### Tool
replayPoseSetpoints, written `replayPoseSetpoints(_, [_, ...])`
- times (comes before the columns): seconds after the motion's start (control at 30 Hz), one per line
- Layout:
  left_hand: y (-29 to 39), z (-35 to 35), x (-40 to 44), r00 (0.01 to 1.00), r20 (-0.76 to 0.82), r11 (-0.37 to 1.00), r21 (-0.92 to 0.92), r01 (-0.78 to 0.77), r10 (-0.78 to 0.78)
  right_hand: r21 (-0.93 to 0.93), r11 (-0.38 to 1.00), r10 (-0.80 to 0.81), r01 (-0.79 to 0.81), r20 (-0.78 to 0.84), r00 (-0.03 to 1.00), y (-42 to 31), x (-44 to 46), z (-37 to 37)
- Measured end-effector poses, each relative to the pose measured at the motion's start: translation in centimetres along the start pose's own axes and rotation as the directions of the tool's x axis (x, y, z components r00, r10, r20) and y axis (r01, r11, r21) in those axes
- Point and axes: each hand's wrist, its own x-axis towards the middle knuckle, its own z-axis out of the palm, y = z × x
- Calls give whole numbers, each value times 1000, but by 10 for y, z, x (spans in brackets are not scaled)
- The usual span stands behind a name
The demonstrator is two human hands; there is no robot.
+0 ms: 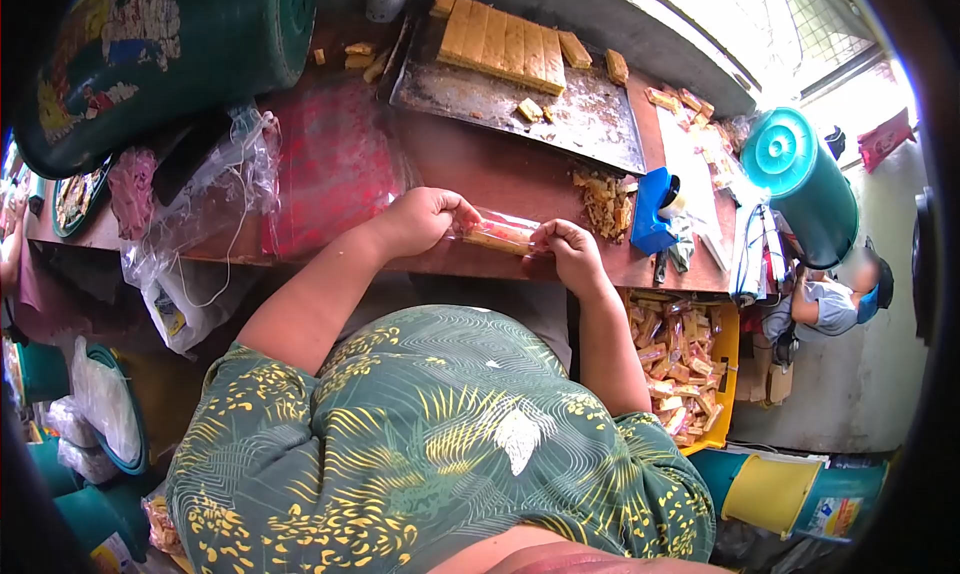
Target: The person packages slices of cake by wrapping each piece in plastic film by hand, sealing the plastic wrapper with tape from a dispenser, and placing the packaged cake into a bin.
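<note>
Between my hands, just above the table's front edge, is a cake bar in a clear plastic wrapper with reddish print. My left hand pinches the left end of the wrapper. The right end is gripped by the closed fingers of my right hand. Beyond them lies a worn metal baking tray bearing a block of cut cake bars and a few loose pieces. A blue tape dispenser stands to the right of my right hand, beside a heap of broken cake scraps.
A red sheet lies left of my hands, with crumpled clear plastic bags beyond it. Below the table at right, a yellow crate holds many wrapped bars. Large green drums stand at left and right. Another person is at far right.
</note>
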Motion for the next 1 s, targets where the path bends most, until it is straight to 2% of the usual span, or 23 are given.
replayPoseSetpoints(0.07, [10,7,-5,997,-58,993,-109,38,-45,-58,997,51,-57,-100,994,-27,-13,25])
replayPoseSetpoints(0.1, [7,7,-3,994,-112,1000,-17,6,-8,-85,992,75,-88,-150,986,-35,-17,34])
replayPoseSetpoints(0.17, [-2,5,2,975,-207,984,172,-44,80,-276,959,-118,61,-194,974,-18,-10,27])
replayPoseSetpoints(0.2, [11,6,-5,915,-267,811,576,-102,304,-371,920,-215,129,-201,956,-12,-8,23])
replayPoseSetpoints(0.3, [26,8,-18,875,-199,602,788,-124,441,-772,580,-448,259,-37,893,-28,-15,19])
replayPoseSetpoints(0.33, [21,7,-20,883,-220,616,782,-94,415,-823,494,-498,281,-3,867,-22,-14,12])
replayPoseSetpoints(0.47, [-2,0,-17,931,-219,646,763,-24,292,-901,370,-441,226,43,896,-12,-9,-1])
replayPoseSetpoints(0.57, [2,9,-5,864,-373,630,772,86,339,-893,427,-465,140,-84,881,-20,-5,6])
replayPoseSetpoints(0.6, [2,9,-4,844,-337,630,777,0,416,-863,442,-463,242,12,886,-21,-3,4])
replayPoseSetpoints(0.7, [7,5,-7,974,-98,529,848,-25,204,-919,207,-577,334,161,801,-11,-13,10])
replayPoseSetpoints(0.73, [-1,11,-12,925,-29,344,932,-112,379,-926,211,-519,314,166,839,-9,-21,12])
replayPoseSetpoints(0.77, [0,16,-19,904,11,270,953,-139,428,-950,165,-501,265,150,852,-11,-30,21])
replayPoseSetpoints(0.8, [2,23,-25,906,13,215,970,-114,423,-955,178,-486,239,126,865,-8,-39,31])
replayPoseSetpoints(0.9, [2,13,-20,955,83,269,949,-163,286,-938,244,-456,247,114,883,-8,-38,25])
replayPoseSetpoints(0.93, [16,11,-10,981,70,303,945,-123,181,-938,255,-406,237,118,906,-19,-32,20])
replayPoseSetpoints(0.97, [32,5,3,996,53,332,941,-73,67,-976,152,-382,158,89,920,-29,-26,23])
replayPoseSetpoints(1.0, [43,3,10,998,33,354,935,-12,-51,-976,142,-399,166,97,912,-38,-22,27])
